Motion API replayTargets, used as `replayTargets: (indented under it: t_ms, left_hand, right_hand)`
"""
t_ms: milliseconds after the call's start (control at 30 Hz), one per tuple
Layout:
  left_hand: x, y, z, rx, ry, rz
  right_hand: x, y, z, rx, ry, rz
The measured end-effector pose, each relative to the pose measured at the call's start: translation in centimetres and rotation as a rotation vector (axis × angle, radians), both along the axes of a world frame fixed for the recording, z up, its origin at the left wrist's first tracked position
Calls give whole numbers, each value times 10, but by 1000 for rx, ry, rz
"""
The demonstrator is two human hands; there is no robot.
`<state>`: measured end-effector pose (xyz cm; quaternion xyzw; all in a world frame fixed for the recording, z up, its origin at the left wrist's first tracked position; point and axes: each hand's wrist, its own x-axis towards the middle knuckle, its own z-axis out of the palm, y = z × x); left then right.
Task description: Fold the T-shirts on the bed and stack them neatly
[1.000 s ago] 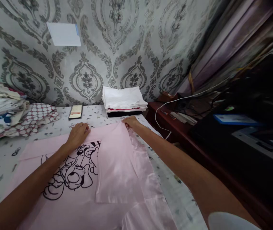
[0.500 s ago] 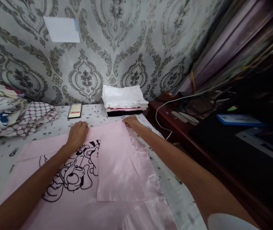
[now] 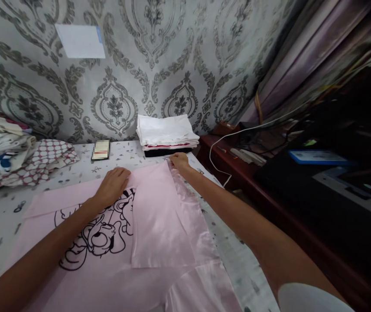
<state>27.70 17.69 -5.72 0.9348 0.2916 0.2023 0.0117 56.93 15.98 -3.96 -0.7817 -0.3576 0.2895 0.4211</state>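
Observation:
A pink shirt [image 3: 159, 242] with a black cartoon line print lies spread on the bed, its right side folded inward with a sleeve on top. My left hand [image 3: 113, 185] rests flat on the shirt near its far edge, fingers stretched out and holding nothing. At the far right corner of the folded part, my right hand [image 3: 179, 160] is closed, pinching the shirt's edge. Shiny pink fabric [image 3: 201, 277] shows beside and below the fold.
A stack of folded white clothes [image 3: 167, 132] stands against the wall, just beyond my right hand. A phone-like object [image 3: 101, 150] lies left of it. Piled clothes [image 3: 6, 147] sit at far left. A dark red wooden desk [image 3: 253, 186] with a white cable [image 3: 212, 158] borders the right.
My left hand has slid a little to the right across the shirt. My right hand keeps its pinch on the corner and has shifted only slightly. The view has moved a little.

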Motion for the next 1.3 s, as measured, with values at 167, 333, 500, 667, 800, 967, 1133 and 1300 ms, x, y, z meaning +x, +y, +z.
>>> replayTargets:
  t_ms: [167, 333, 500, 667, 800, 967, 1133, 1300]
  left_hand:
    - [18, -7, -4, -70, 30, -59]
    - [27, -11, -12, -196, 216, -33]
    - [25, -10, -10, -227, 256, -32]
    - [42, -9, 1, -276, 250, -88]
    - [72, -9, 5, -273, 315, -181]
    - [84, -15, 11, -280, 411, -126]
    - [65, -48, 12, -288, 417, -231]
    - [44, -113, 7, -266, 411, -432]
  right_hand:
    - [-24, -29, -4, 246, -272, 424]
    - [-19, -57, -19, 49, -796, 822]
    - [1, -68, -15, -142, -869, 607]
    - [-6, -75, -10, 7, -912, 566]
    - [-8, -73, -16, 43, -888, 716]
    - [-1, -81, -23, -25, -831, 591]
    - [-2, -123, -24, 148, -745, 586]
    - [-13, -191, -6, 181, -690, 583]
